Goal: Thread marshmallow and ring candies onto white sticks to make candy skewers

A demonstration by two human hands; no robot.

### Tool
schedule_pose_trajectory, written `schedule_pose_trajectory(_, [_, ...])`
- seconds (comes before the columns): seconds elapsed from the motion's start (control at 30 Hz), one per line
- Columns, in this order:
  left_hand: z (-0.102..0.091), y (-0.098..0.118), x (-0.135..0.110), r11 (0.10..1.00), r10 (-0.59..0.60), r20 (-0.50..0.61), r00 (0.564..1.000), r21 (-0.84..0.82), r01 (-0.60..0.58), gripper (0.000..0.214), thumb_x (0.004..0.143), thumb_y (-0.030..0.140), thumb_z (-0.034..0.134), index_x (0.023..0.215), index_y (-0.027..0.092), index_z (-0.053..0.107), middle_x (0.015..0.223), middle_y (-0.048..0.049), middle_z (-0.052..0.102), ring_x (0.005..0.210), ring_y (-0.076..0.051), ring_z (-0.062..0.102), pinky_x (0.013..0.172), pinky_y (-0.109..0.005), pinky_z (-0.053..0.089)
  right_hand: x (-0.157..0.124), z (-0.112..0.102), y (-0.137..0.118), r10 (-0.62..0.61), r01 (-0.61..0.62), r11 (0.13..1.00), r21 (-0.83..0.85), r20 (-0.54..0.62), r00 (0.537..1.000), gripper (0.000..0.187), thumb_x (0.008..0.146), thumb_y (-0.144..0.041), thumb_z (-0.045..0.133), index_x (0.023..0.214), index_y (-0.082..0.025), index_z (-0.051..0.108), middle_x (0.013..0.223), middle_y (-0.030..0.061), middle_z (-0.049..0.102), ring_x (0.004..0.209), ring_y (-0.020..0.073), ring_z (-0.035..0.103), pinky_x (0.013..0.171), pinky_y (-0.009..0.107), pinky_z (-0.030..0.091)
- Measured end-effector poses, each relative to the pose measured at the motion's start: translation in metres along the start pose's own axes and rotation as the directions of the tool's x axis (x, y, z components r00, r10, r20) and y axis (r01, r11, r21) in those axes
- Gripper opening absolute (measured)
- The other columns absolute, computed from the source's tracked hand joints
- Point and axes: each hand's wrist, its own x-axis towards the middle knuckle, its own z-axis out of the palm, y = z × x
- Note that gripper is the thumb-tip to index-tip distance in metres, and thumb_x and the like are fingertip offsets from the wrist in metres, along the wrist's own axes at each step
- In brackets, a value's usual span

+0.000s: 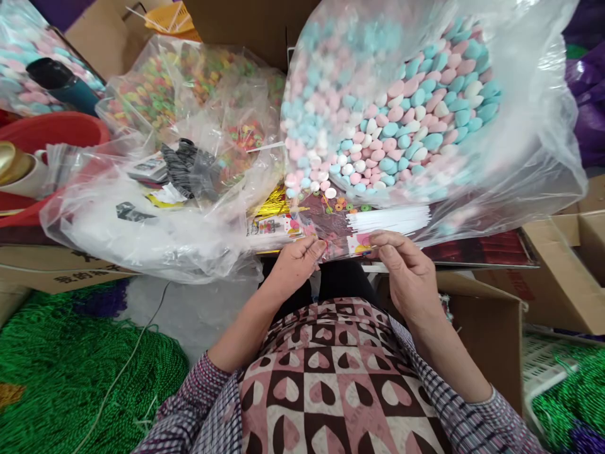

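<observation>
My left hand (299, 260) is closed in a pinch on the edge of a small clear plastic bag (336, 248) at the table's front edge. To its right, my right hand (409, 271) has thumb and forefinger pressed together. Whatever is between those fingertips is too thin to make out. Printed cards (271, 226) lie just beyond my left hand. Gold twist ties (274, 202) are heaped behind the cards. A bundle of white sticks (390, 219) lies beyond my right hand. Several small coloured rings (341, 205) are scattered between these piles.
A large clear bag of pink, blue and white pieces (397, 135) fills the back right. Behind on the left is a bag of coloured rings (165, 88), near a red basin (61, 129). Green cord (94, 366) lies on the floor at left; cardboard boxes (543, 265) stand at right.
</observation>
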Motion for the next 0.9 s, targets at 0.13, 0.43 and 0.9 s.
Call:
schedule_pose_trajectory(0.13, [0.0029, 0.0033, -0.002, 0.998, 0.047, -0.006, 0.999, 0.041, -0.047, 0.045, 0.09, 0.06, 0.045, 0.07, 0.02, 0.041, 0.065, 0.0053, 0.038, 0.056, -0.008, 0.038, 0.054, -0.021, 0.036, -0.0035, 0.0021, 0.0007, -0.055, 0.056, 0.997, -0.046, 0.022, 0.998, 0.012, 0.09, -0.032, 0.064, 0.093, -0.027, 0.074, 0.103, 0.0024, 0.071, 0.103, 0.0193, 0.063, 0.096, 0.035, 0.048])
schedule_pose_trajectory(0.43, [0.0012, 0.0048, -0.0028, 0.949, 0.191, -0.054, 0.98, 0.264, -0.171, 0.036, 0.093, 0.047, 0.041, 0.069, 0.02, 0.044, 0.063, 0.0041, 0.041, 0.062, -0.011, 0.039, 0.061, -0.024, 0.033, -0.0061, 0.0014, 0.006, 0.055, -0.056, 0.998, -0.041, -0.022, 0.998, 0.015, 0.089, -0.037, 0.065, 0.092, -0.024, 0.072, 0.104, 0.0036, 0.073, 0.102, 0.0202, 0.065, 0.097, 0.037, 0.048])
schedule_pose_trajectory(0.9, [0.0057, 0.0025, -0.0033, 0.901, 0.234, -0.097, 0.967, 0.397, -0.178, 0.034, 0.092, 0.044, 0.042, 0.068, 0.02, 0.045, 0.06, 0.004, 0.043, 0.06, -0.011, 0.039, 0.06, -0.023, 0.033, -0.0108, -0.0018, -0.0013, 0.033, 0.043, 0.946, -0.322, 0.226, 0.974, 0.035, 0.089, -0.04, 0.061, 0.118, -0.024, 0.073, 0.121, 0.007, 0.073, 0.113, 0.0247, 0.067, 0.102, 0.04, 0.05])
